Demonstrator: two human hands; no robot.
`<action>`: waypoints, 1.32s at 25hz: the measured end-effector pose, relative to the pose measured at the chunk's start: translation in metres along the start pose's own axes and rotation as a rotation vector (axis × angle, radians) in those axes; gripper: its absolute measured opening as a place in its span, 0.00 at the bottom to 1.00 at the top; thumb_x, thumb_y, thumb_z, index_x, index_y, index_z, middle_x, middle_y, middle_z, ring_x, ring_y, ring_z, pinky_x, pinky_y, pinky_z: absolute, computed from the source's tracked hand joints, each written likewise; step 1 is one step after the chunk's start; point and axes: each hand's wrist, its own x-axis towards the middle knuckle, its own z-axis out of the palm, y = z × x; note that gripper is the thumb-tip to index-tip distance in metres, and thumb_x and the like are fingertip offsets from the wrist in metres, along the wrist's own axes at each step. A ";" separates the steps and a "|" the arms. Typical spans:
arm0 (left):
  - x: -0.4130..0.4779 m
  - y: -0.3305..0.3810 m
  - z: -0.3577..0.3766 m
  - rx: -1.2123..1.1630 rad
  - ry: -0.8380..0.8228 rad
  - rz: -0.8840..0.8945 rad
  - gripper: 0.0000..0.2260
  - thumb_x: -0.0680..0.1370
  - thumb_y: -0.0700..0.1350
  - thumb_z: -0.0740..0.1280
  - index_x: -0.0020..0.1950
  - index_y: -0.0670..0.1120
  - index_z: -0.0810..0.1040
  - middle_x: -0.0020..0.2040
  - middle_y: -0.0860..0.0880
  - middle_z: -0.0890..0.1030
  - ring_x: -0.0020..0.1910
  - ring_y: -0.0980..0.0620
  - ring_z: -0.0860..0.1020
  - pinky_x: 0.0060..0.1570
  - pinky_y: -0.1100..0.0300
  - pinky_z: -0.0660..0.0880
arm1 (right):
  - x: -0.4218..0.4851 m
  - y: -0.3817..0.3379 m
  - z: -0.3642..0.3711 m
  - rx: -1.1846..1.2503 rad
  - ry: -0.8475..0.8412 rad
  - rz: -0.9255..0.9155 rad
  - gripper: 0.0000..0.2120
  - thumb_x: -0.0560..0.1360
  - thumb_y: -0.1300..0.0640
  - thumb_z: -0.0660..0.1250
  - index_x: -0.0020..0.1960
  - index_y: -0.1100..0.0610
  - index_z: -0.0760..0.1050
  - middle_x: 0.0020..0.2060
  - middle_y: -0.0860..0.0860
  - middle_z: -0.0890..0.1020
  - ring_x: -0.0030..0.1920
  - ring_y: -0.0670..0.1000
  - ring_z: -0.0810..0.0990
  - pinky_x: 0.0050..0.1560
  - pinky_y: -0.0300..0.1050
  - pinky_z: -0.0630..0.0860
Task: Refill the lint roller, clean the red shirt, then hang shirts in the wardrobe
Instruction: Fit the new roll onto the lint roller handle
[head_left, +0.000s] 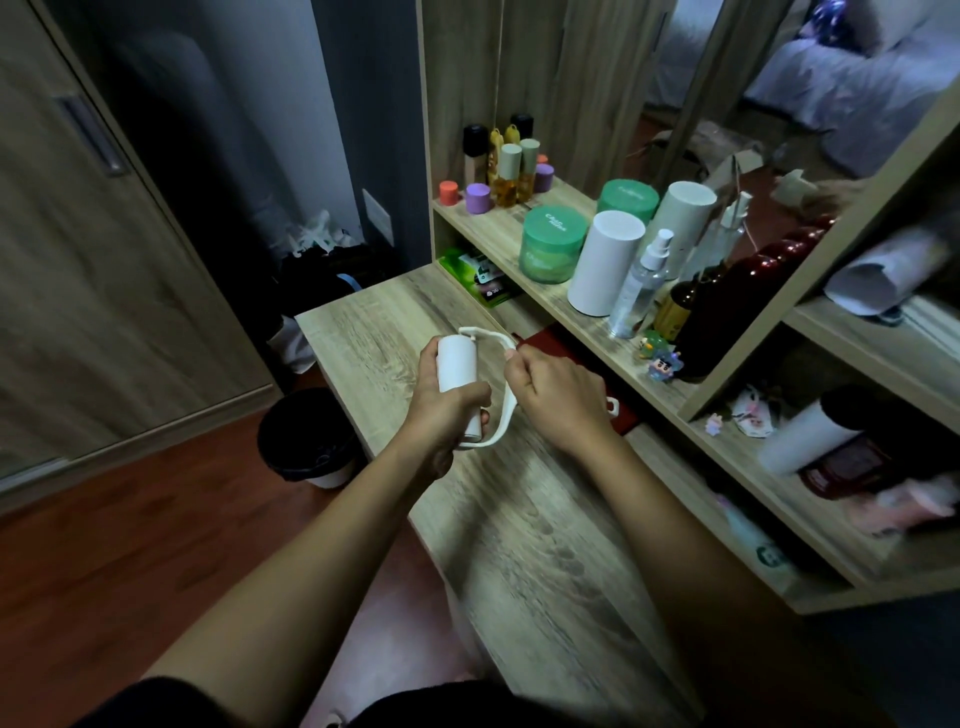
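Observation:
Above the wooden desk (530, 525) I hold a white lint roller. My left hand (441, 410) grips its white paper roll (458, 364) from the left side. My right hand (561, 400) pinches the upper end of the roller's curved white handle frame (506, 415), which loops round the roll from top to bottom. A dark red cloth (558, 345), perhaps the red shirt, lies on the desk under the shelf, partly hidden behind my right hand.
A shelf unit (498, 234) on the right carries bottles, green jars (553, 244) and white cylinders (605, 260). A black-lined waste bin (306, 436) stands on the floor left of the desk. A wardrobe door (93, 249) fills the left side.

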 end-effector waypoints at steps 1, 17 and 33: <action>0.000 0.001 -0.001 0.001 -0.005 0.004 0.28 0.71 0.31 0.62 0.50 0.67 0.67 0.43 0.42 0.71 0.26 0.50 0.71 0.25 0.61 0.72 | 0.000 -0.001 0.000 0.008 -0.001 -0.002 0.19 0.80 0.47 0.47 0.47 0.57 0.72 0.45 0.58 0.82 0.48 0.62 0.79 0.40 0.48 0.64; -0.007 0.000 -0.020 0.223 0.036 0.107 0.24 0.68 0.39 0.70 0.58 0.52 0.62 0.48 0.44 0.75 0.34 0.46 0.79 0.33 0.51 0.79 | -0.004 -0.001 -0.004 0.129 -0.123 -0.067 0.18 0.80 0.45 0.46 0.52 0.52 0.71 0.42 0.54 0.81 0.50 0.60 0.78 0.43 0.48 0.65; -0.010 -0.009 -0.035 0.670 0.046 0.379 0.19 0.63 0.50 0.71 0.51 0.54 0.69 0.44 0.46 0.80 0.36 0.47 0.81 0.35 0.46 0.79 | -0.033 0.025 0.035 0.173 -0.197 -0.087 0.23 0.80 0.50 0.46 0.42 0.61 0.74 0.31 0.54 0.74 0.33 0.55 0.72 0.36 0.43 0.61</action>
